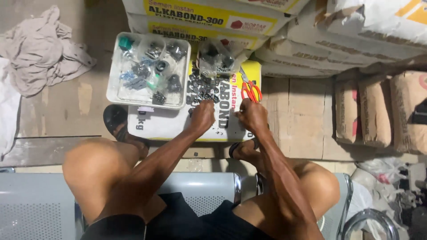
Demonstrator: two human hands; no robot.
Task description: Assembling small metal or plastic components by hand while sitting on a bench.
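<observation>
Small dark metal parts [202, 86] scattered in a loose heap on a white and yellow sack [169, 124] lying flat on the floor, straight ahead of the seated person. Left hand [202, 116] curled over the near edge of the heap, fingertips pinched down among the pieces; exactly which piece is gripped cannot be told. Right hand [252, 116] just beside it, also curled with fingers drawn together over the sack — whether anything is held in it cannot be told.

Red-handled scissors [251, 89] resting on the sack just beyond the right hand. A clear plastic bag [216, 58] with more dark parts at the far end of the heap. To the left, touching the sack's upper edge, a shallow white tray [112, 86] filled with small bags of dark, blue and green fittings.

A sandalled foot [116, 122] planted at the sack's left corner, the other foot [242, 149] at its near edge below the right hand. Bare knees spread wide, dark shorts, a perforated grey metal bench [31, 209] underneath.

Further out — stacked white and yellow cement sacks [209, 18] behind the tray, brown paper sacks [378, 113] to the right, and a crumpled pale cloth [38, 49] on the floor at far left.
</observation>
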